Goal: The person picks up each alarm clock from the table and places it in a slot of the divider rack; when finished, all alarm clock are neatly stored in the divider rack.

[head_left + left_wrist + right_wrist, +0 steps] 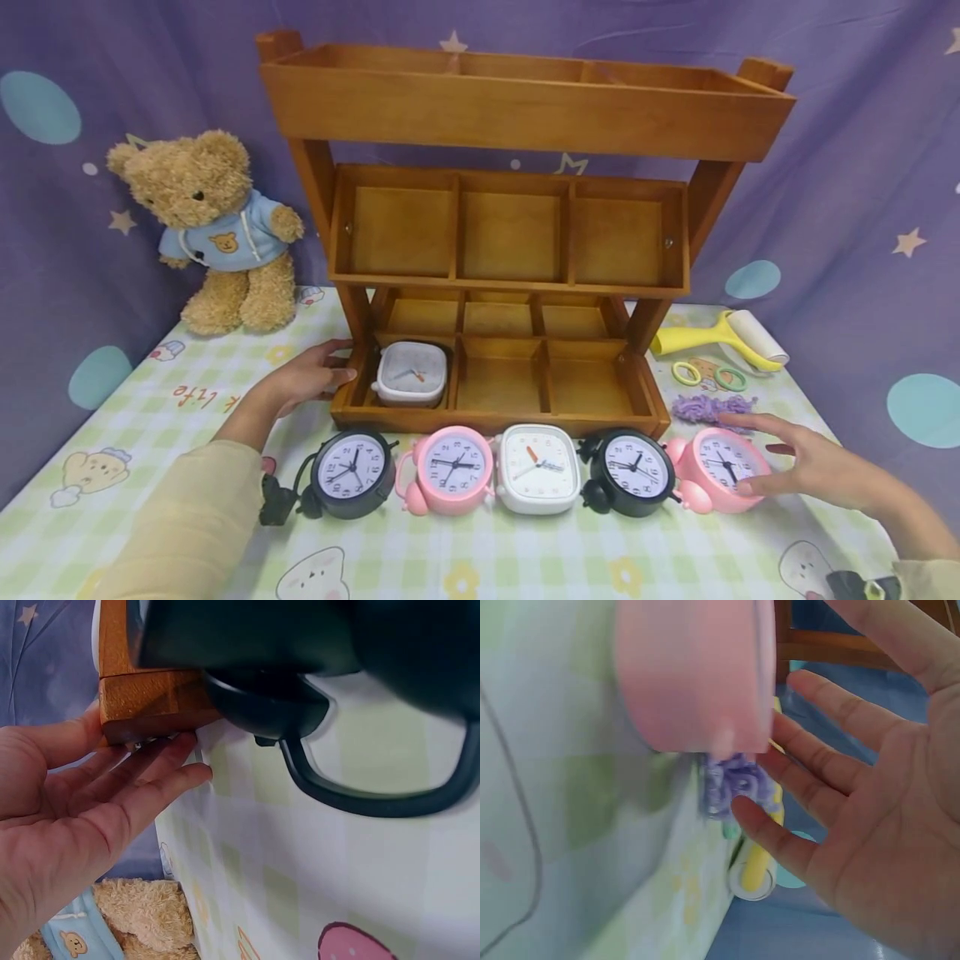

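My left hand (313, 379) reaches to the lower left side of a brown wooden shelf (498, 423), fingers extended. The left wrist view shows the thumb and fingertips (201, 774) at the wooden corner. My right hand (813, 467) hovers at the rightmost pink twin-bell alarm clock (716, 454), thumb over its face, fingers spread. In the right wrist view the pink clock (694, 675) stands beside those straight fingers. Left of it in a row lie a black alarm clock (630, 454), a white square clock (551, 492), another pink clock (454, 487) and another black clock (348, 492).
One white square clock (412, 367) sits in the shelf's lower left compartment. A teddy bear (225, 242) in a blue hoodie is at the back left. On the right lie a yellow lint roller (693, 337), a yellow ring (677, 372), a green ring (741, 383) and a purple fuzzy item (697, 407).
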A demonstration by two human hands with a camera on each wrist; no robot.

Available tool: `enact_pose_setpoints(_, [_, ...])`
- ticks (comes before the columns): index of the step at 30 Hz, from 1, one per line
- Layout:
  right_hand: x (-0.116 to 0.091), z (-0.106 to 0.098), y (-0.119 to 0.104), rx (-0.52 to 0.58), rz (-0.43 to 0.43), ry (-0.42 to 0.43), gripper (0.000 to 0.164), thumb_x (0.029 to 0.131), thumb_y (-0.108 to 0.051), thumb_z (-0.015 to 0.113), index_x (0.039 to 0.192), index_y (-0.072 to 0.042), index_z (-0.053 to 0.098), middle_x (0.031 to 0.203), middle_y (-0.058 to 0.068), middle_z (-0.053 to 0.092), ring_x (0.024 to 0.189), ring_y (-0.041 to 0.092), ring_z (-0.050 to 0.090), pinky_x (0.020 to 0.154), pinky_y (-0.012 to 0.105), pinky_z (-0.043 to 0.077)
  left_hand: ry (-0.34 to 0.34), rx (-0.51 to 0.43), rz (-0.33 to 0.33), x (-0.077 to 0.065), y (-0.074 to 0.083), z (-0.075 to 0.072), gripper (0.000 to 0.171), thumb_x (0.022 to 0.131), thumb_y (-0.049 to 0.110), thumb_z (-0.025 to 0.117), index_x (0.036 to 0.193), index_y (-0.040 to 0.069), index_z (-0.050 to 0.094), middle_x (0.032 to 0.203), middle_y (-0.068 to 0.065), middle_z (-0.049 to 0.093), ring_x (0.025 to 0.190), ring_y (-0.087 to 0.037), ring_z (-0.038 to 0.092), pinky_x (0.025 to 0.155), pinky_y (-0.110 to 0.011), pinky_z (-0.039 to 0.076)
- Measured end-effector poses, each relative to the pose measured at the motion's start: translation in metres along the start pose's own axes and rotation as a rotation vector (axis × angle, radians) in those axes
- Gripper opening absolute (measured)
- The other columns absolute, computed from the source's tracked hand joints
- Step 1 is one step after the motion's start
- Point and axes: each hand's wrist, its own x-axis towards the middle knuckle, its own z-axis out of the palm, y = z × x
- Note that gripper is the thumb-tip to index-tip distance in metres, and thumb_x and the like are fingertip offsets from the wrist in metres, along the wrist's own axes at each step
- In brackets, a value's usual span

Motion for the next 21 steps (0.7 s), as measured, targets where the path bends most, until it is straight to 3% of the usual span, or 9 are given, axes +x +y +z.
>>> enact_pose_setpoints(6, [0.001, 0.010, 0.000, 0.051, 0.120, -0.108, 0.089, 0.078, -0.017, 0.087, 0.154, -0.015, 0.042, 0.147, 0.022, 0.046, 0.115, -0.009, 0.040, 0.086, 0.050, 0.047, 0.001, -0.002, -0.001, 0.001, -0.001, -0.001, 0.067, 0.104, 0.003, 0.046, 0.157, -0.010, 0.007, 0.152, -0.044, 0.024, 0.137, -0.055, 0.036, 0.108, -0.064, 0.038])
enact_pose_setpoints(9, [0.003, 0.013, 0.000, 0.068, 0.125, -0.130, 0.093, 0.077, -0.015, 0.088, 0.155, -0.013, 0.038, 0.146, 0.025, 0.045, 0.113, -0.006, 0.041, 0.085, 0.046, 0.047, 0.002, -0.004, 0.004, 0.001, -0.002, -0.001, 0.067, 0.104, 0.003, 0.046, 0.157, -0.010, 0.008, 0.152, -0.044, 0.025, 0.136, -0.054, 0.037, 0.108, -0.064, 0.038])
enact_pose_setpoints(15, [0.005, 0.014, 0.001, 0.065, 0.104, -0.132, 0.091, 0.076, -0.014, 0.089, 0.152, -0.010, 0.040, 0.141, 0.018, 0.049, 0.110, -0.004, 0.044, 0.081, 0.030, 0.046, -0.002, -0.007, 0.019, -0.001, -0.003, -0.001, 0.065, 0.104, 0.003, 0.046, 0.156, -0.012, 0.009, 0.150, -0.044, 0.027, 0.133, -0.054, 0.042, 0.107, -0.062, 0.040])
enact_pose_setpoints(21, [0.005, 0.015, 0.002, 0.055, 0.110, -0.109, 0.088, 0.074, -0.015, 0.090, 0.149, -0.009, 0.044, 0.138, 0.015, 0.052, 0.109, -0.003, 0.045, 0.081, 0.028, 0.046, -0.002, -0.011, 0.015, 0.000, -0.003, -0.001, 0.066, 0.104, 0.003, 0.046, 0.157, -0.011, 0.009, 0.150, -0.044, 0.027, 0.134, -0.054, 0.041, 0.107, -0.062, 0.040])
